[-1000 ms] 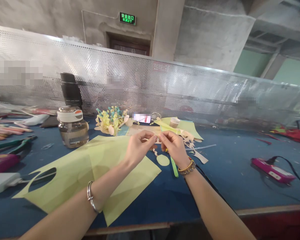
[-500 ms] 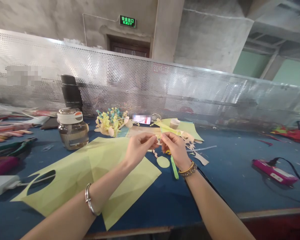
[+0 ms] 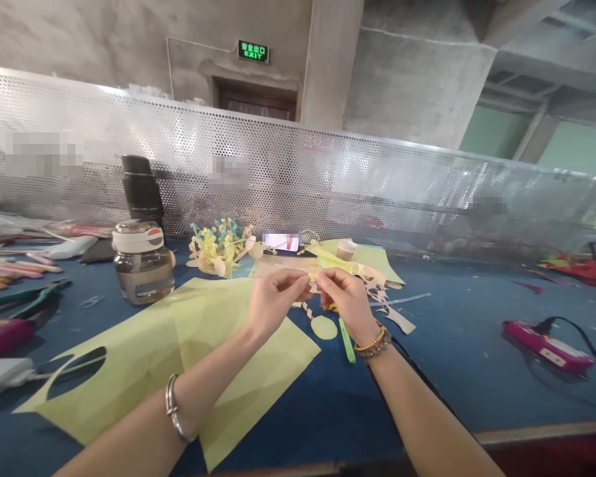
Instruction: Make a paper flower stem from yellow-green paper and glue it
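My left hand and my right hand meet above the table, thumbs and fingertips pinched close together. Between the fingertips shows a small pale piece, too small to name. Just below them lie a round yellow-green cut-out and a striped twisted strip. A green-handled tool, perhaps a cutter, lies partly under my right hand. Under my left forearm spreads a large yellow-green sheet with an oval hole cut near its left end.
On the left are a glass jar of liquid, a black bottle and pliers. Yellow and blue paper-like flowers stand behind. A small cup sits among scraps. A magenta power device with a cable lies right.
The view has tipped up slightly, so everything sits a little lower. Both hands stay together, pinched, with the small pale piece showing slightly more between the fingertips.
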Action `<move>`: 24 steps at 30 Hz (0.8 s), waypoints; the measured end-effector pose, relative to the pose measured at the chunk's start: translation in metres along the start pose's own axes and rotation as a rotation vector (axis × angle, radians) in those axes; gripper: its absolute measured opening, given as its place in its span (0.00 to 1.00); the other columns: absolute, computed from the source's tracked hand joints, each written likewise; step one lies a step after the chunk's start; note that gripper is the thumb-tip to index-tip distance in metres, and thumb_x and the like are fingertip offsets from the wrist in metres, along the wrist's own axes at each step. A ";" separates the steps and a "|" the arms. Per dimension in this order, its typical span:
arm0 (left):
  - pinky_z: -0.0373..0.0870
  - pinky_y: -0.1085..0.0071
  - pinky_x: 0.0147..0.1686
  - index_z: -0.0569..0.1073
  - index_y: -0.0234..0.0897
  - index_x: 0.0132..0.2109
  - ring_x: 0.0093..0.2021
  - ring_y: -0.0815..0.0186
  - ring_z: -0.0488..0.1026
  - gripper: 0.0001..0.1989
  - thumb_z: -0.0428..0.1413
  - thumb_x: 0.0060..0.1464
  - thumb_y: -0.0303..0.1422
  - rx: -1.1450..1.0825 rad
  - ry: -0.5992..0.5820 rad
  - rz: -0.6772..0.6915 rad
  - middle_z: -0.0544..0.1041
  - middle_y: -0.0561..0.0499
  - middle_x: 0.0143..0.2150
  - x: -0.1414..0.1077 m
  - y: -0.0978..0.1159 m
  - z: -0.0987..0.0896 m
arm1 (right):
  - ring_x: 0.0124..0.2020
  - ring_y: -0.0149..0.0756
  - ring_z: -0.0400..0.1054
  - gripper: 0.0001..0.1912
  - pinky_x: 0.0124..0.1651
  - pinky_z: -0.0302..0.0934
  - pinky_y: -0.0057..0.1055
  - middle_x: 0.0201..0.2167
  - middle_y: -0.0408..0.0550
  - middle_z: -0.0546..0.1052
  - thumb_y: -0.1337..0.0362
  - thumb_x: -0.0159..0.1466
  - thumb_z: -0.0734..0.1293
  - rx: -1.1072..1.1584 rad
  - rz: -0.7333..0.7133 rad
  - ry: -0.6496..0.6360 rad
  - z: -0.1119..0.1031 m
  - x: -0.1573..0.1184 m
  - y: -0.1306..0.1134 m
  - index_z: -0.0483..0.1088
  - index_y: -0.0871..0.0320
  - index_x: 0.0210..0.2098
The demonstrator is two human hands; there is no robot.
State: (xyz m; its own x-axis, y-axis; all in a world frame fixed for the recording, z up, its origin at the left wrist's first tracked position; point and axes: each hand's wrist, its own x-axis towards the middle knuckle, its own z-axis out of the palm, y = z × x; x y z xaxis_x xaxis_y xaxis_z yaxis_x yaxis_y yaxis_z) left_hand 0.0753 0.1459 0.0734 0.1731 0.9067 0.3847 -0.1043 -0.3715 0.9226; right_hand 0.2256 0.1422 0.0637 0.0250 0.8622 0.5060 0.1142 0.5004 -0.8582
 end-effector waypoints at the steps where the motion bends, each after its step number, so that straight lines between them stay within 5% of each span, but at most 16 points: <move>1: 0.76 0.74 0.34 0.76 0.34 0.35 0.30 0.67 0.78 0.08 0.59 0.50 0.35 0.004 0.008 0.000 0.80 0.50 0.30 0.000 0.000 0.000 | 0.16 0.27 0.61 0.13 0.21 0.58 0.24 0.15 0.39 0.68 0.55 0.60 0.66 -0.001 0.001 0.001 0.000 0.000 0.000 0.71 0.59 0.29; 24: 0.76 0.70 0.36 0.77 0.36 0.33 0.32 0.64 0.78 0.08 0.60 0.48 0.36 0.025 -0.010 -0.001 0.81 0.50 0.30 0.000 0.002 0.002 | 0.16 0.28 0.61 0.12 0.21 0.57 0.25 0.14 0.39 0.66 0.55 0.60 0.66 0.006 0.000 -0.001 0.001 -0.002 -0.001 0.70 0.59 0.29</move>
State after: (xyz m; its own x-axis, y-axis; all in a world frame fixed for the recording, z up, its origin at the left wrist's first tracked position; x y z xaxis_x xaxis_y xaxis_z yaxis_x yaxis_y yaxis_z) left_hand 0.0771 0.1444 0.0748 0.1827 0.9050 0.3842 -0.0801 -0.3758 0.9233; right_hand 0.2244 0.1403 0.0632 0.0236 0.8624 0.5056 0.1084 0.5005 -0.8589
